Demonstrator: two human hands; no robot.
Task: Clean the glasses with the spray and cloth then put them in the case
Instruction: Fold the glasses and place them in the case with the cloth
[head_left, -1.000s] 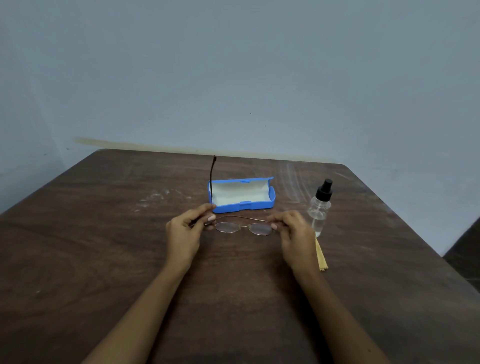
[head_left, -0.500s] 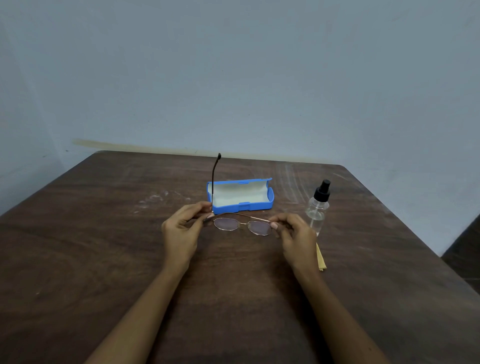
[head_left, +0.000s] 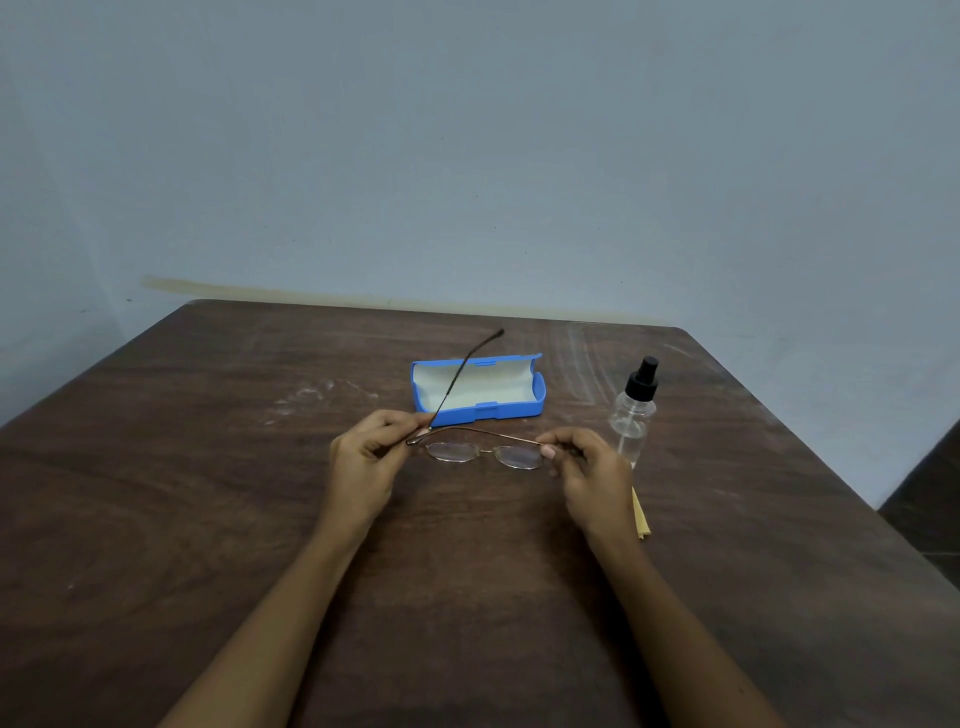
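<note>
Glasses (head_left: 483, 453) sit low at the table (head_left: 208, 493), just in front of the open blue case (head_left: 478, 389); left hand (head_left: 366, 457) pinches the frame's left end; right hand (head_left: 587, 467) pinches the right end; one temple lies folded across, the other sticks up over the case. Likely step is folding for the case; swing the raised temple down gently, fingers off lenses; spray bottle (head_left: 634, 415) and cloth (head_left: 640, 514) sit beside the right hand.

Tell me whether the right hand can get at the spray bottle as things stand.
Probably yes: the spray bottle stands just beyond the right hand with nothing between, though that hand pinches the glasses.
</note>
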